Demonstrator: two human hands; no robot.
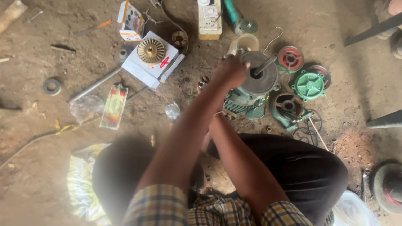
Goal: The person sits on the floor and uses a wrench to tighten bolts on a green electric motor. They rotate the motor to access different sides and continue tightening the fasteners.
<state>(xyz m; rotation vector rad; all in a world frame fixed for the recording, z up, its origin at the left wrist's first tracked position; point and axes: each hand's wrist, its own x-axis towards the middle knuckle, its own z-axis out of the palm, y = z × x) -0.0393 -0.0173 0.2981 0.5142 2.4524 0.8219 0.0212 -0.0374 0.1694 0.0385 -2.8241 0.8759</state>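
Note:
A green electric motor (245, 100) stands upright on the dirt floor with its grey end cover (261, 79) on top. My left hand (229, 72) grips the left rim of that cover. A metal rod (267, 65) sticks up at an angle from the hole in the middle of the cover, just right of my fingers. My right hand (218, 118) reaches to the lower left side of the motor. It is mostly hidden behind my left forearm, so its fingers do not show.
Around the motor lie a green pump casing (288, 104), a green round cover (309, 85) and a red disc (290, 58). A brass impeller (151, 51) sits on a white box. Farther off are a white switch box (209, 19), a long steel bar (94, 86) and a washer (52, 86).

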